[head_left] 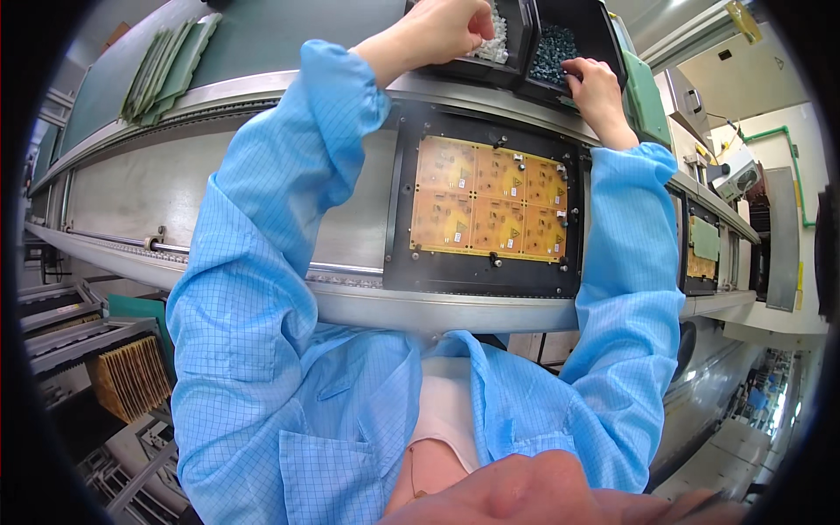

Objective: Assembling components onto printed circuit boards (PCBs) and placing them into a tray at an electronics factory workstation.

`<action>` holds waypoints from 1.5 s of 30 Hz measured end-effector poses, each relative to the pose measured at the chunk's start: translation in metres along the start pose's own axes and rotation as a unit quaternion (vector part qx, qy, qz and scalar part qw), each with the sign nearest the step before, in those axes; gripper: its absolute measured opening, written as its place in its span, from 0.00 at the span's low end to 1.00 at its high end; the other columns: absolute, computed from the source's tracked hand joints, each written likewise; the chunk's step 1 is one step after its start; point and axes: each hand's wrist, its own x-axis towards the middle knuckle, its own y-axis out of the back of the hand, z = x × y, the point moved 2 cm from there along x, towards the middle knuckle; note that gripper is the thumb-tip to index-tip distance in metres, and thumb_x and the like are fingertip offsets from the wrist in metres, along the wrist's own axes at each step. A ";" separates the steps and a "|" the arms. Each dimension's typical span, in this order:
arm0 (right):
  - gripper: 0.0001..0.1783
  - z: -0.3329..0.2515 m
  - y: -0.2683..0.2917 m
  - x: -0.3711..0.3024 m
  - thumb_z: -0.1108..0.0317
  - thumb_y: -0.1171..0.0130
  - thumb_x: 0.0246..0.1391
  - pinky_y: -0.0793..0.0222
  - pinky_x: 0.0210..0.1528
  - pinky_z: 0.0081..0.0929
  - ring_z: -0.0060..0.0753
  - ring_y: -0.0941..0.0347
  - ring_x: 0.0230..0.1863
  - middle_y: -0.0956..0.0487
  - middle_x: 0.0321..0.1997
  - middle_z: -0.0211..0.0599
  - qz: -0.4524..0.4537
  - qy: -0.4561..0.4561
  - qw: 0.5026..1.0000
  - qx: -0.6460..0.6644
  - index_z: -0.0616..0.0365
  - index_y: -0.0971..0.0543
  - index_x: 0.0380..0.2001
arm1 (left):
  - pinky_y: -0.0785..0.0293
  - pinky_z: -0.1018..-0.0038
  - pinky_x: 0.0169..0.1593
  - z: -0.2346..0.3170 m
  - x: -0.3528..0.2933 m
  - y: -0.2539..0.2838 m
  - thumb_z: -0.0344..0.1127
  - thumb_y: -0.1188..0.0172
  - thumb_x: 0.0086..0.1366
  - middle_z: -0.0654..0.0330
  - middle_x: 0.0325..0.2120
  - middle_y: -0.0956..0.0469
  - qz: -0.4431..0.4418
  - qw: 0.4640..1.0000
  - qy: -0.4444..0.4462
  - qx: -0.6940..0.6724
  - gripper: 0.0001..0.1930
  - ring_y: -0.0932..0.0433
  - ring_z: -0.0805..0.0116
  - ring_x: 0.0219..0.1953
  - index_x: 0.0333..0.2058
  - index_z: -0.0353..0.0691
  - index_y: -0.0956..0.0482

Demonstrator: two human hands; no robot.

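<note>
Circuit-board panel (488, 199) in the head view lies nearer the wearer than both hands, long axis left-right; the right hand (597, 94) is closer. Hands apart: left hand (440, 31) at white parts (497, 45), right at dark parts (551, 54); grip unclear.

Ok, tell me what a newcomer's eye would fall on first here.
The bright blue sleeves, framing the view on both sides. Between them, the amber panel stands out in its black frame. At the top, the left hand is at the white parts, the right hand at the dark teal ones.
</note>
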 end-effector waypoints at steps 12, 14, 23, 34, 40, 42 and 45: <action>0.08 0.007 -0.009 0.009 0.68 0.39 0.58 0.25 0.46 0.36 0.46 0.20 0.39 0.17 0.39 0.43 0.022 -0.074 0.993 0.083 0.56 0.16 0.39 | 0.19 0.78 0.42 0.036 -0.044 0.009 0.23 0.40 0.63 0.56 0.31 0.16 -0.106 0.943 0.161 -0.270 0.08 0.16 0.71 0.35 0.39 0.30 0.16; 0.09 0.006 -0.005 0.006 0.67 0.39 0.58 0.25 0.45 0.35 0.46 0.20 0.39 0.17 0.38 0.43 0.035 -0.051 0.994 0.091 0.56 0.16 0.40 | 0.19 0.78 0.42 0.042 -0.051 0.010 0.23 0.41 0.63 0.55 0.31 0.16 -0.117 0.934 0.174 -0.291 0.08 0.16 0.71 0.35 0.39 0.30 0.16; 0.12 -0.075 0.033 -0.076 0.64 0.38 0.61 0.31 0.32 0.18 0.17 0.26 0.30 0.18 0.29 0.30 0.005 -0.082 0.921 0.382 0.63 0.17 0.40 | 0.21 0.72 0.40 0.088 -0.088 -0.029 0.23 0.40 0.54 0.54 0.29 0.17 -0.218 0.958 0.093 -0.162 0.10 0.17 0.66 0.33 0.36 0.33 0.16; 0.12 -0.090 0.028 -0.128 0.65 0.40 0.64 0.31 0.38 0.15 0.15 0.29 0.33 0.19 0.32 0.27 -0.051 -0.182 0.815 0.548 0.64 0.17 0.42 | 0.20 0.73 0.39 0.098 -0.101 -0.040 0.23 0.40 0.61 0.54 0.30 0.16 -0.258 0.935 0.161 -0.183 0.05 0.15 0.65 0.32 0.35 0.33 0.17; 0.12 -0.095 0.028 -0.127 0.64 0.40 0.64 0.30 0.36 0.16 0.16 0.27 0.33 0.18 0.33 0.28 -0.024 -0.138 0.833 0.535 0.62 0.17 0.42 | 0.20 0.74 0.39 0.102 -0.101 -0.034 0.26 0.38 0.61 0.55 0.30 0.15 -0.258 0.931 0.205 -0.158 0.06 0.15 0.68 0.32 0.37 0.34 0.17; 0.12 -0.098 0.028 -0.126 0.64 0.40 0.64 0.30 0.35 0.16 0.16 0.27 0.33 0.18 0.34 0.28 -0.019 -0.129 0.839 0.528 0.62 0.17 0.42 | 0.21 0.73 0.36 0.102 -0.104 -0.036 0.29 0.35 0.59 0.56 0.28 0.17 -0.252 0.941 0.191 -0.122 0.06 0.17 0.69 0.30 0.35 0.35 0.18; 0.12 -0.098 0.025 -0.125 0.63 0.40 0.64 0.30 0.35 0.15 0.16 0.27 0.33 0.18 0.34 0.28 -0.003 -0.106 0.852 0.512 0.62 0.17 0.42 | 0.23 0.70 0.33 0.106 -0.103 -0.040 0.36 0.32 0.56 0.57 0.26 0.20 -0.242 0.958 0.150 -0.042 0.09 0.19 0.65 0.27 0.32 0.38 0.17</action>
